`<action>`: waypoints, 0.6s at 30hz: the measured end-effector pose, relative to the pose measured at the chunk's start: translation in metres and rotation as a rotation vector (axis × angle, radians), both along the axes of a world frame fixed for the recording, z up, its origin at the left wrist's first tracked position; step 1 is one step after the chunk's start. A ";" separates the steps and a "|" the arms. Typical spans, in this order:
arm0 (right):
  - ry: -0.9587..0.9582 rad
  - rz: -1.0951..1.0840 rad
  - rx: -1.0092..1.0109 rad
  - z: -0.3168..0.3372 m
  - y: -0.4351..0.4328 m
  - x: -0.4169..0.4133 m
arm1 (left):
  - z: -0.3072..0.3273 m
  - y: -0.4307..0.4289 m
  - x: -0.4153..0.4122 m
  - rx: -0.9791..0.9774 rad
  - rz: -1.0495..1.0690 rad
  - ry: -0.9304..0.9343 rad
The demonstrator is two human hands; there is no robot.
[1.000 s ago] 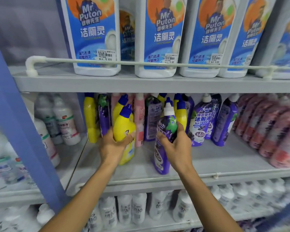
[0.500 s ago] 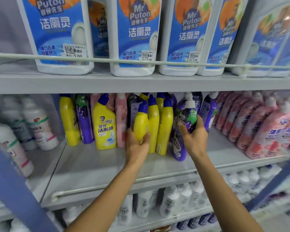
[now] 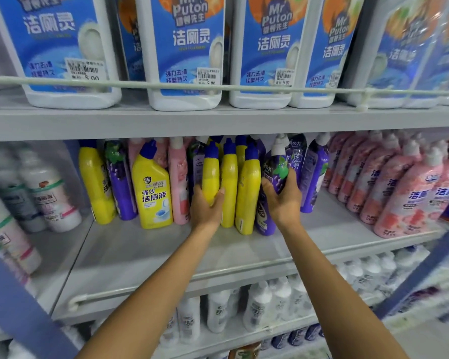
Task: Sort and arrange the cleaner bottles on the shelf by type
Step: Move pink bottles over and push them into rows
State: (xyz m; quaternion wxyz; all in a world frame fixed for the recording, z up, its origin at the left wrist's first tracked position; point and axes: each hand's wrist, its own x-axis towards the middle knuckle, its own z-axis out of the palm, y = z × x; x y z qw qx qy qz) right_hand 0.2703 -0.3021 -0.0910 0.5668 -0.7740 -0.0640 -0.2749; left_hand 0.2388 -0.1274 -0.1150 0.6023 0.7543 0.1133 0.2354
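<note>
Currently left hand [image 3: 206,206] grips a yellow bottle [image 3: 210,174] and right hand [image 3: 283,200] a purple bottle [image 3: 276,165], both mid-row on the middle shelf [image 3: 166,255]; a sideways shove could domino the tightly packed neighbouring bottles [image 3: 248,193].

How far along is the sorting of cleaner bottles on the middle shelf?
Done: the pink white-capped plastic bottles stand grouped at the right. In hand: the left hand grips a yellow blue-capped bottle beside two more yellow ones; the right hand grips a purple white-capped bottle. Left: at the far left, yellow, purple and pink bottles stand mixed.
</note>
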 end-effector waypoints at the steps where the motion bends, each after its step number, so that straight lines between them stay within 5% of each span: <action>1: -0.007 0.000 0.002 -0.001 0.000 0.000 | -0.001 0.003 0.001 -0.002 -0.038 0.002; 8: -0.043 -0.007 0.002 -0.003 0.003 0.000 | 0.004 0.018 -0.007 0.067 -0.151 0.065; 14: -0.043 -0.005 0.004 -0.006 0.003 0.004 | 0.038 0.063 -0.041 0.272 0.418 -0.346; 18: -0.038 -0.035 0.006 -0.007 0.009 0.004 | 0.050 0.116 -0.027 0.240 0.370 -0.214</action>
